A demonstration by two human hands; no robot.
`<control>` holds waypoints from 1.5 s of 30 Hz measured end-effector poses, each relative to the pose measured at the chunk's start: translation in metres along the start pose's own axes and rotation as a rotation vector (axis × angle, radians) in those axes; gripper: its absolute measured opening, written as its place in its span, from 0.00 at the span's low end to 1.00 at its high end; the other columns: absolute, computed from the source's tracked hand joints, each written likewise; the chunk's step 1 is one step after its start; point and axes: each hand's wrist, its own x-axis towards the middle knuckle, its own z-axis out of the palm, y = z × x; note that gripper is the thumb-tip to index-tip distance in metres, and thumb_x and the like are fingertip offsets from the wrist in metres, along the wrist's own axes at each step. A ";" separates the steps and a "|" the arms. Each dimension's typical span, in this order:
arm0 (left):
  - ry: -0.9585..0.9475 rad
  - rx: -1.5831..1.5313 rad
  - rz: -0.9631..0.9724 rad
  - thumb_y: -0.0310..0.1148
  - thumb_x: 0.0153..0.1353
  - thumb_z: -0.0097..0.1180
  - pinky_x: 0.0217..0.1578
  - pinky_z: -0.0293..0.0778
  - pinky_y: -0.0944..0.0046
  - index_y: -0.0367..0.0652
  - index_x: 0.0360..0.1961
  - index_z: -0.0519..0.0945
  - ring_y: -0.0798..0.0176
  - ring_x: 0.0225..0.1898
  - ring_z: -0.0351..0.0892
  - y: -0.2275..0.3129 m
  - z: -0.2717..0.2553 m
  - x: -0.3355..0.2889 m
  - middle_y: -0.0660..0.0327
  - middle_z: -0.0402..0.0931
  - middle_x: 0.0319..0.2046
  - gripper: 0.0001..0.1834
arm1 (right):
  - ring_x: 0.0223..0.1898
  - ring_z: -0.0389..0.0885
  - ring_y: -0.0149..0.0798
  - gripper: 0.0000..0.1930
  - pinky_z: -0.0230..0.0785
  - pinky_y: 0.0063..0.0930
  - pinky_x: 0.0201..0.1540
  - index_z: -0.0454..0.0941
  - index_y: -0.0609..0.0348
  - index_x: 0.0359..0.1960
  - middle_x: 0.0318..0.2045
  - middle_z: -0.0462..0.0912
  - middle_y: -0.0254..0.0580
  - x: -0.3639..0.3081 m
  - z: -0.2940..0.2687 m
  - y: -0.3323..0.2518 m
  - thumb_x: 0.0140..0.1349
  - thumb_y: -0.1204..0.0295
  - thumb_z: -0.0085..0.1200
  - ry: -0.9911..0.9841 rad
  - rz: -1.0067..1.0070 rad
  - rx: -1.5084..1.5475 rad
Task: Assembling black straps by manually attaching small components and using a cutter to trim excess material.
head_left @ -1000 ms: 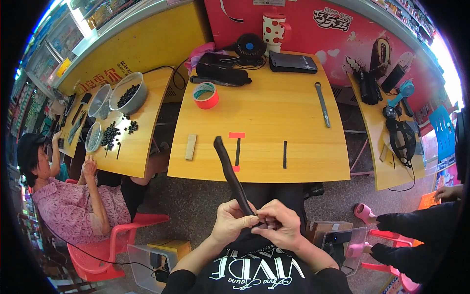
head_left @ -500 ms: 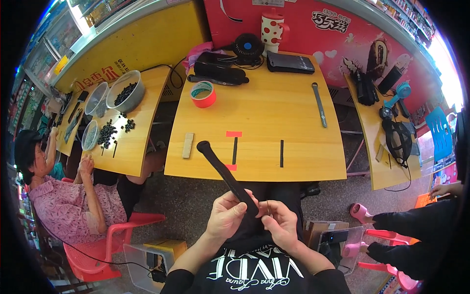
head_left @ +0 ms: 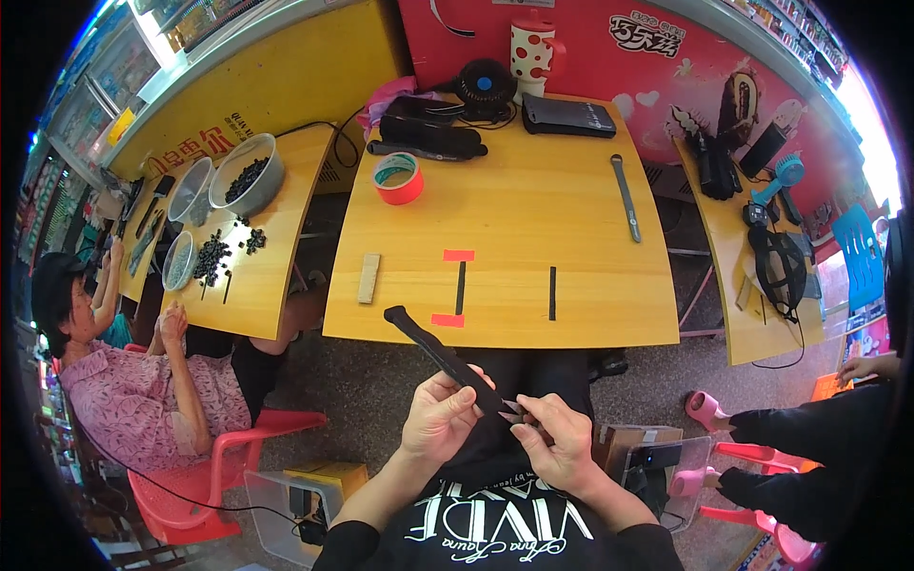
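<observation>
The left hand (head_left: 440,419) grips a long black strap (head_left: 440,355) above the lap, just short of the counter (head_left: 571,219). The right hand (head_left: 557,443) pinches its near end; a loose pinch could let it slip.

One head-worn fisheye view looks steeply down from above the person's own chest, facing forward over the lap to the yellow table (head_left: 533,219) just ahead. The hands (head_left: 495,428) sit close at lower centre; side tables (head_left: 257,276) bend away left and right, the red wall (head_left: 609,48) far.
</observation>
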 end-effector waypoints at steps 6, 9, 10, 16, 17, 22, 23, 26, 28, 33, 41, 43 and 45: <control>0.003 0.103 0.071 0.22 0.60 0.58 0.42 0.75 0.67 0.37 0.47 0.76 0.65 0.40 0.79 -0.004 -0.001 0.001 0.54 0.79 0.41 0.14 | 0.17 0.73 0.30 0.16 0.64 0.22 0.19 0.77 0.66 0.44 0.24 0.76 0.41 -0.004 0.005 0.008 0.52 0.80 0.63 0.004 0.047 0.063; 0.004 0.113 0.099 0.21 0.59 0.59 0.41 0.76 0.67 0.36 0.45 0.76 0.65 0.40 0.79 -0.004 -0.001 0.001 0.54 0.79 0.40 0.13 | 0.16 0.72 0.28 0.15 0.63 0.21 0.18 0.77 0.66 0.43 0.24 0.76 0.41 -0.004 0.008 0.008 0.53 0.81 0.62 0.023 0.060 0.123; 0.012 0.103 0.109 0.21 0.58 0.60 0.41 0.76 0.67 0.36 0.44 0.76 0.65 0.40 0.79 -0.004 -0.001 0.001 0.54 0.79 0.40 0.12 | 0.19 0.71 0.27 0.14 0.62 0.19 0.21 0.78 0.67 0.43 0.24 0.75 0.39 -0.003 0.008 0.005 0.53 0.80 0.62 0.027 0.105 0.142; 0.061 0.129 0.129 0.20 0.56 0.62 0.42 0.77 0.65 0.36 0.41 0.76 0.63 0.39 0.80 -0.006 0.003 -0.003 0.55 0.78 0.38 0.12 | 0.22 0.67 0.24 0.15 0.58 0.16 0.24 0.78 0.66 0.41 0.25 0.74 0.34 -0.002 0.012 0.013 0.52 0.80 0.64 0.081 0.268 0.479; 0.060 0.126 0.127 0.20 0.56 0.62 0.42 0.77 0.65 0.36 0.41 0.76 0.63 0.39 0.80 -0.010 0.005 -0.003 0.55 0.78 0.38 0.12 | 0.22 0.66 0.23 0.15 0.57 0.16 0.24 0.77 0.65 0.41 0.26 0.74 0.33 -0.003 0.014 0.012 0.51 0.80 0.65 0.118 0.400 0.631; 0.104 0.149 0.057 0.24 0.60 0.59 0.39 0.75 0.66 0.36 0.40 0.77 0.64 0.37 0.79 -0.018 0.005 -0.010 0.56 0.79 0.35 0.08 | 0.20 0.64 0.25 0.10 0.55 0.19 0.22 0.75 0.64 0.34 0.26 0.74 0.37 0.015 0.019 0.018 0.51 0.80 0.63 0.023 0.008 0.304; 0.010 0.251 -0.060 0.25 0.61 0.57 0.41 0.74 0.65 0.36 0.42 0.78 0.63 0.38 0.79 -0.014 -0.006 -0.015 0.56 0.80 0.34 0.08 | 0.20 0.65 0.26 0.09 0.55 0.20 0.22 0.75 0.64 0.33 0.25 0.74 0.38 0.015 0.016 0.021 0.52 0.80 0.63 0.026 0.005 0.273; -0.302 0.940 -0.757 0.26 0.62 0.56 0.37 0.73 0.68 0.35 0.42 0.78 0.65 0.34 0.78 0.033 0.020 -0.033 0.57 0.80 0.32 0.09 | 0.21 0.67 0.29 0.06 0.56 0.21 0.22 0.74 0.65 0.31 0.24 0.73 0.39 0.023 -0.001 0.032 0.54 0.80 0.60 -0.012 0.051 0.225; -0.417 1.111 -0.407 0.27 0.60 0.58 0.36 0.73 0.69 0.34 0.43 0.78 0.66 0.31 0.78 0.041 0.029 -0.043 0.58 0.80 0.31 0.11 | 0.21 0.67 0.31 0.06 0.57 0.23 0.23 0.74 0.65 0.30 0.24 0.73 0.39 0.033 -0.009 0.034 0.53 0.81 0.60 -0.161 -0.029 0.280; -0.144 1.230 -0.017 0.32 0.66 0.51 0.32 0.73 0.71 0.33 0.46 0.77 0.69 0.26 0.75 0.034 0.030 -0.013 0.61 0.79 0.28 0.13 | 0.22 0.68 0.32 0.05 0.58 0.24 0.24 0.75 0.66 0.30 0.24 0.74 0.39 0.045 -0.017 0.033 0.54 0.81 0.60 -0.287 -0.038 0.289; 0.093 0.146 -0.369 0.37 0.72 0.41 0.24 0.72 0.71 0.31 0.46 0.75 0.68 0.22 0.75 0.006 -0.004 -0.005 0.59 0.77 0.27 0.18 | 0.21 0.74 0.36 0.14 0.66 0.26 0.25 0.77 0.65 0.44 0.23 0.74 0.42 0.027 0.004 0.018 0.55 0.78 0.60 0.063 0.002 -0.035; 0.082 0.091 -0.329 0.36 0.72 0.39 0.24 0.72 0.70 0.32 0.47 0.74 0.66 0.22 0.74 0.003 -0.003 -0.003 0.58 0.77 0.27 0.17 | 0.20 0.75 0.40 0.14 0.66 0.28 0.21 0.77 0.67 0.42 0.24 0.75 0.44 0.015 0.005 0.012 0.53 0.79 0.61 0.006 -0.030 -0.193; 0.080 0.099 -0.319 0.36 0.72 0.39 0.24 0.72 0.70 0.32 0.47 0.74 0.66 0.22 0.74 0.002 -0.002 -0.001 0.58 0.77 0.27 0.17 | 0.20 0.75 0.40 0.15 0.66 0.28 0.21 0.77 0.67 0.42 0.24 0.75 0.43 0.012 0.007 0.009 0.51 0.79 0.62 0.020 -0.059 -0.256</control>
